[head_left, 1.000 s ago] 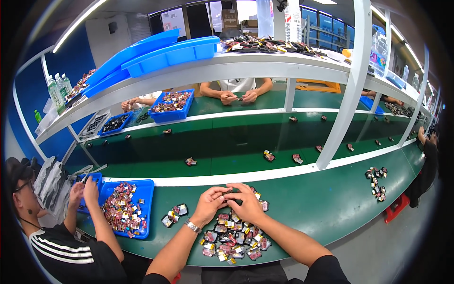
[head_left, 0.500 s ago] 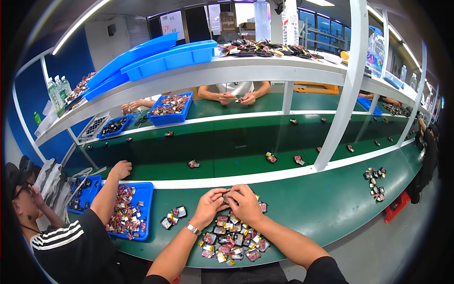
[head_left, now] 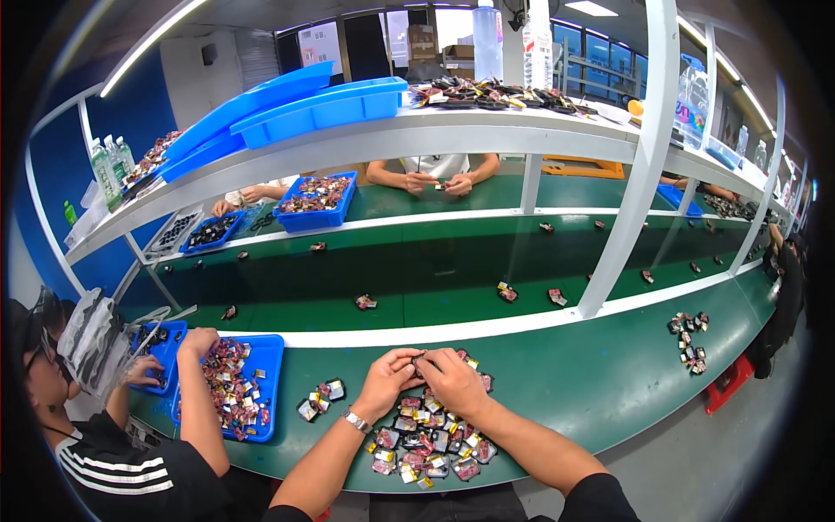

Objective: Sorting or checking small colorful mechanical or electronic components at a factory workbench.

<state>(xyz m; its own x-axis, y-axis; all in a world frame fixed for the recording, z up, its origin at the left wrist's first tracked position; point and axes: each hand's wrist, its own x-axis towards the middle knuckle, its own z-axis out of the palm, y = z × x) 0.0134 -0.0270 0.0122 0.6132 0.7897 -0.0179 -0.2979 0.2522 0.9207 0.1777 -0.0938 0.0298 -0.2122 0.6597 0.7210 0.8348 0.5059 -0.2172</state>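
Note:
My left hand (head_left: 387, 379), with a metal-banded watch (head_left: 356, 421) on its wrist, pinches a small black electronic unit (head_left: 418, 362) above the green work table. My right hand (head_left: 454, 383) closes on the same unit from the other side, fingertips meeting those of the left. Most of the unit is hidden by my fingers. Just below both hands lies a pile of small electronic units (head_left: 426, 441), black casings with reddish boards and silver-and-yellow parts. A smaller cluster of such units (head_left: 320, 399) lies left of my left forearm.
A blue bin of units (head_left: 277, 383) stands at left, beside a co-worker (head_left: 187, 418) whose hands are over the bins. Ahead runs a green conveyor belt (head_left: 435, 287) with scattered units. A white post (head_left: 633, 165) and shelf rise beyond it. More units (head_left: 689, 339) lie at right.
The co-worker's arm at left has drawn back from the belt to the bins. A unit now lies on the belt there, and the belt's units sit slightly farther right. My hands barely moved.

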